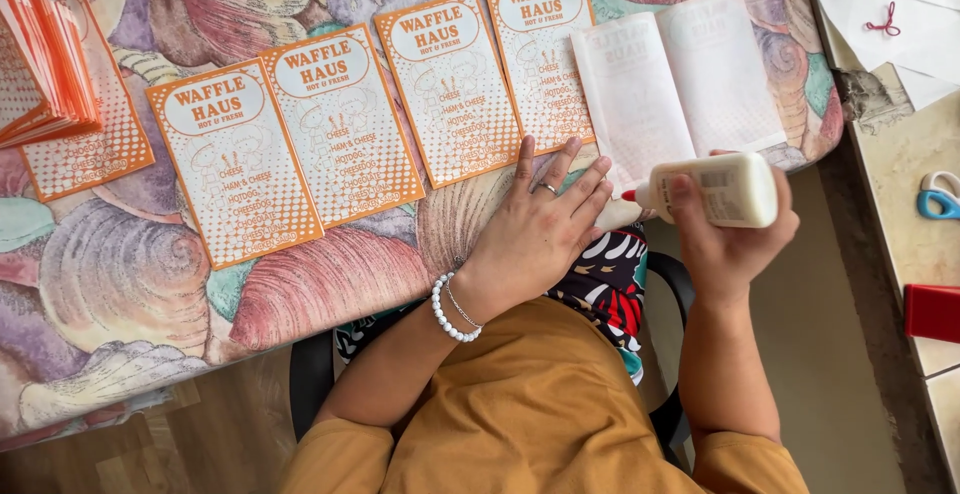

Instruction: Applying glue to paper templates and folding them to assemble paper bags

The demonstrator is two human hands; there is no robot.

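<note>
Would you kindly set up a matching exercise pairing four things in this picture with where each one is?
Things:
1. glue bottle
2. scissors
3. stack of cards
4. bead bracelet

Places:
A. far left of the table
B. in the right hand
C. on the left wrist
D. right edge of the view, on the side surface

Pairs: 1-B, 2-D, 3-A, 4-C
</note>
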